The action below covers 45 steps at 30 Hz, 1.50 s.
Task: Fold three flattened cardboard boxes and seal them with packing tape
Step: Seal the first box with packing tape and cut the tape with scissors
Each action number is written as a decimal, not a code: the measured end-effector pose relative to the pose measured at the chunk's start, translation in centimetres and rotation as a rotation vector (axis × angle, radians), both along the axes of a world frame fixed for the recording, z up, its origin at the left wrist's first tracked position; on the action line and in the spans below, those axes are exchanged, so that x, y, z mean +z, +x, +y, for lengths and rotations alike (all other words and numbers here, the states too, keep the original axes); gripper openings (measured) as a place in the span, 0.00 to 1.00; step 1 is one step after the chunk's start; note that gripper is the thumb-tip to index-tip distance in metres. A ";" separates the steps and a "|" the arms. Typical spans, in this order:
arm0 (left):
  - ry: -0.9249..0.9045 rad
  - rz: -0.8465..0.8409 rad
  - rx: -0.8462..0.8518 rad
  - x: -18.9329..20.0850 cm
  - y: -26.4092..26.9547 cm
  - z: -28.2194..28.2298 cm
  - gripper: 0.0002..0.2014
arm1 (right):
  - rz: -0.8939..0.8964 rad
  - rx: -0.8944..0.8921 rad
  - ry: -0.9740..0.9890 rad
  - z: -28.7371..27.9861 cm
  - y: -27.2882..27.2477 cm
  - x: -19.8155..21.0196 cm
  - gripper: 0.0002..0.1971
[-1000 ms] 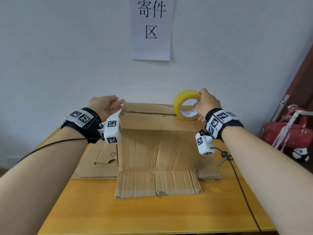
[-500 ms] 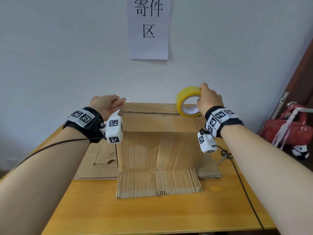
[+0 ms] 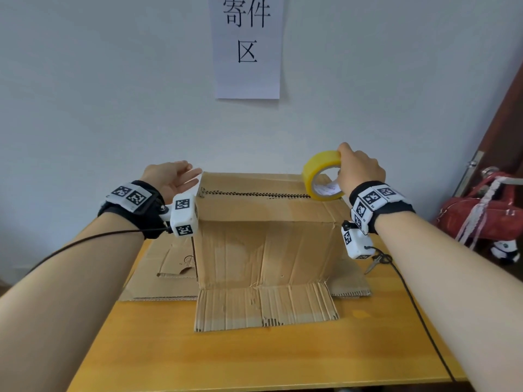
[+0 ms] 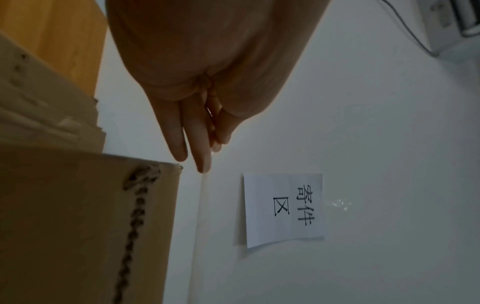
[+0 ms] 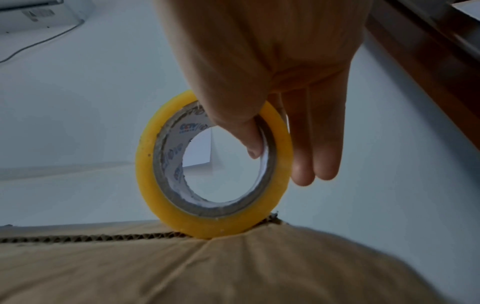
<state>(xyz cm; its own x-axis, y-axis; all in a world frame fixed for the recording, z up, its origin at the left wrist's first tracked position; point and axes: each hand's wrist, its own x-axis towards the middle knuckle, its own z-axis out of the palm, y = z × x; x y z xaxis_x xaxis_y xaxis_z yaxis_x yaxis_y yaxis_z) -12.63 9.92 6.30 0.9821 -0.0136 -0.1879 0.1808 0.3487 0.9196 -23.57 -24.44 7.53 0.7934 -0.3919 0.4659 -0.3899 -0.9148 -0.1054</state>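
A paper sign (Chinese characters) hangs above a red bag.

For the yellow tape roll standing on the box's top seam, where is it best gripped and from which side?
Grip the tape roll at its upper rim, from above right: it stands on edge with its core open, so a thumb hooks inside and fingers wrap outside, as the right hand does.

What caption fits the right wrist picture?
Right hand stands a yellow tape roll on the cardboard box's seam.
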 end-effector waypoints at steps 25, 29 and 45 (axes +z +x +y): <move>0.310 -0.220 -0.008 2.0 -3.1 2.5 0.04 | -0.022 -0.023 0.037 -0.5 0.5 -0.6 0.14; 0.264 -0.180 0.027 1.3 -2.9 2.4 0.04 | -0.109 -0.026 0.363 -0.8 0.7 -1.2 0.18; -0.001 -0.173 0.118 1.0 -1.6 0.8 0.05 | -0.014 0.009 0.525 0.7 0.4 -0.3 0.05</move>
<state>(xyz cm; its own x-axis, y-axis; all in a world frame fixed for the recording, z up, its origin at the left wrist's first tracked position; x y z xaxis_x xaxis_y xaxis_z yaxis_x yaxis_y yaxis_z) -14.20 10.72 7.28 0.9945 0.1032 -0.0162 -0.0220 0.3585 0.9333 -23.18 -23.73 7.24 0.7927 -0.5688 0.2194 -0.3776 -0.7406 -0.5557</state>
